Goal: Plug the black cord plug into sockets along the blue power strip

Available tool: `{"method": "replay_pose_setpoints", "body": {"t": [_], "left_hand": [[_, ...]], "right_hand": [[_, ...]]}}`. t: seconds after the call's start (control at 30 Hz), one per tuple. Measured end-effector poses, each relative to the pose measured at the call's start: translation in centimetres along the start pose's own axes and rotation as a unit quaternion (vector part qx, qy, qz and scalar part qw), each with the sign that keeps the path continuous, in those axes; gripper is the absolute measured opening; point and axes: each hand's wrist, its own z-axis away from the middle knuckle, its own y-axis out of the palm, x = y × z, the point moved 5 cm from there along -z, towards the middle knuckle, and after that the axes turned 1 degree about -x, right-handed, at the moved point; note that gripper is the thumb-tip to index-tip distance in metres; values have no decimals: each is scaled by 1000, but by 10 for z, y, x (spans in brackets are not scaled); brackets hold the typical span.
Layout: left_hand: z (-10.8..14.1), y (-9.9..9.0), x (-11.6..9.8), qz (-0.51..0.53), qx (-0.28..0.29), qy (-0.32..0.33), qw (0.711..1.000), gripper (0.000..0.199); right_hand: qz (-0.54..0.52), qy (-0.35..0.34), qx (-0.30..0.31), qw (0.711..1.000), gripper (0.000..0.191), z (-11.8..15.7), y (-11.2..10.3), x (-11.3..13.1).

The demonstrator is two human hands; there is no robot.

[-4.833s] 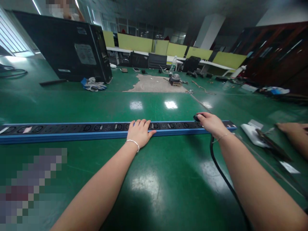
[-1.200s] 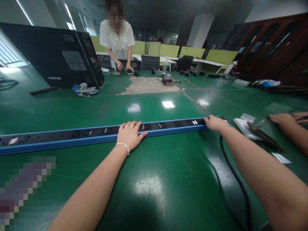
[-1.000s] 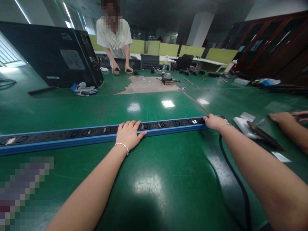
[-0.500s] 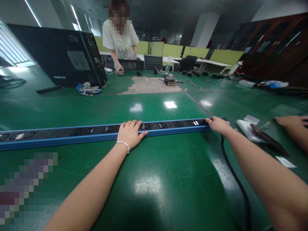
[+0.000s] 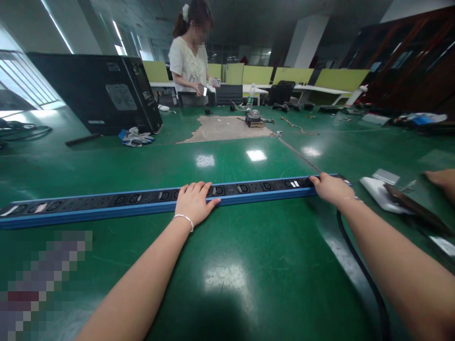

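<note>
A long blue and black power strip [image 5: 245, 189] with many sockets lies across the green table. My left hand [image 5: 194, 201] grips it near the middle from above, its fingers over the top and its thumb along the near side. At the strip's right end, my right hand [image 5: 330, 189] is closed around it. From beneath that hand a thick black cable [image 5: 359, 270] runs down toward the front edge. The underside of the strip is hidden.
A black computer case [image 5: 95, 94] and gloves [image 5: 135, 137] are at the back left. Another person [image 5: 190, 61] stands across the table [image 5: 227, 151]. A bottle [image 5: 250, 97] stands near the back. Another hand [image 5: 442, 182] shows at the right, beyond a white object [image 5: 377, 194].
The person across the table has lifted a hand from the tabletop, straightened and turned, and holds phone-like things in both hands. My hands keep their places on the power strip. My view shifts slightly.
</note>
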Motion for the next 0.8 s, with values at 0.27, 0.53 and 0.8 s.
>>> {"method": "replay_pose_setpoints", "body": {"t": [0.27,0.53,0.8], "left_hand": [[0,0,-1,5,0,-4,1000,59],[1,0,-1,13,3,-15,1000,57],[1,0,-1,12,-6,-14,1000,58]], "right_hand": [[-1,19,15,1000,55,-4,3,-2],[-26,27,-3,999,54,-7,3,-3],[-10,29,-17,999,55,-8,8,-6]]}}
